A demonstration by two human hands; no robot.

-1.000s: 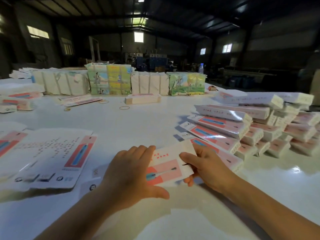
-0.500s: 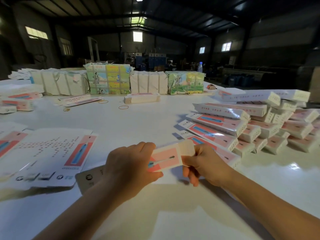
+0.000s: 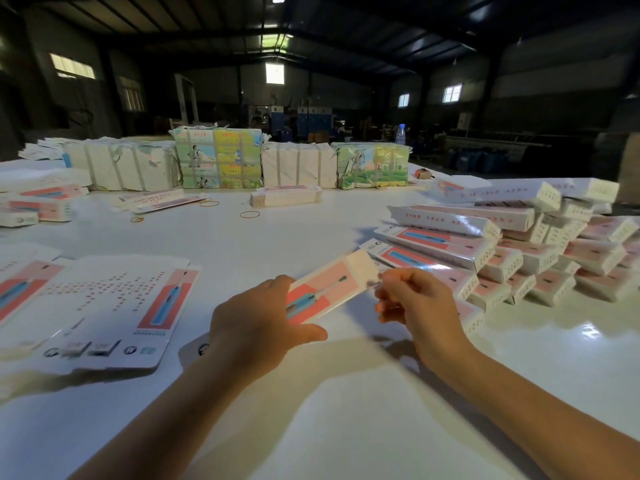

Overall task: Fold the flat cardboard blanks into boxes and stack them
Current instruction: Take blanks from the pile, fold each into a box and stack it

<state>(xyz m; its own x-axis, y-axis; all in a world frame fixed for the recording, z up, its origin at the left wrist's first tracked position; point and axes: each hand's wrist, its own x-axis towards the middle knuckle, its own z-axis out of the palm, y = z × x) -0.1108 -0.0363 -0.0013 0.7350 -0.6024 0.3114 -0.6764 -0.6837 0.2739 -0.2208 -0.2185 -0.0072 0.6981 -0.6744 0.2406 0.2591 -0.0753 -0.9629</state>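
Note:
A long pink and white box (image 3: 332,285) printed with a toothbrush is held above the white table (image 3: 277,237), tilted up to the right. My left hand (image 3: 256,320) grips its near end, thumb underneath. My right hand (image 3: 415,303) pinches a small flap at its far end with curled fingers. A flat printed blank (image 3: 114,313) lies on the table to the left. A heap of folded boxes (image 3: 502,251) is piled at the right, just beyond my right hand.
Wrapped bundles (image 3: 218,161) stand in a row along the table's far side, with a low pile of flat blanks (image 3: 285,197) in front. Rubber bands (image 3: 249,214) lie on the table. More blanks and boxes (image 3: 38,202) sit at far left. A water bottle (image 3: 400,134) stands behind.
The wide, flat piece has been folded into a narrow box shape and lifted slightly. My right hand has shifted to its far end and now pinches the flap there.

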